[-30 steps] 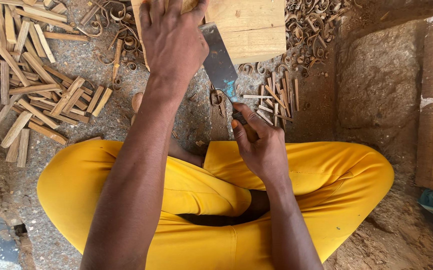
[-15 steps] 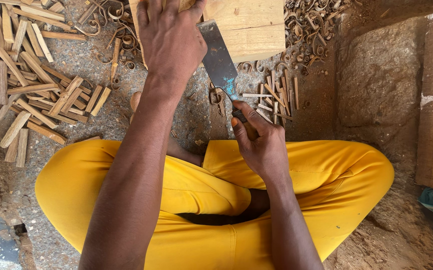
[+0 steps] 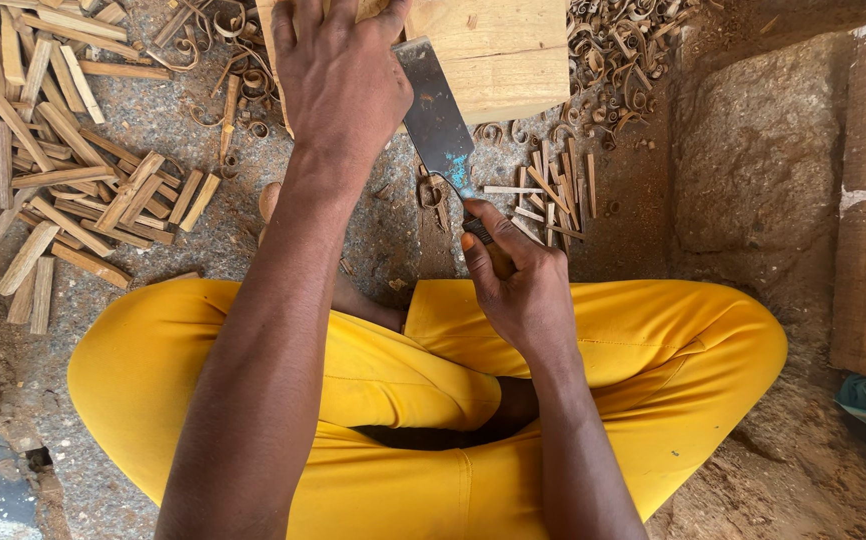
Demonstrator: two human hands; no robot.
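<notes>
Barely anything has shifted: our hands stay put.
Left hand [image 3: 343,80] clamps the wooden block [image 3: 498,50] steady; right-hand fingers [image 3: 498,240] wrap the chisel [image 3: 438,115].

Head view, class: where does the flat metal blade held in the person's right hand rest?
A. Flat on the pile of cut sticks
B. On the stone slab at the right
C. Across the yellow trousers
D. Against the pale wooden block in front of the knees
D: the right hand grips the handle while the blade slants up against the wooden block, which the left hand steadies from above.
</notes>
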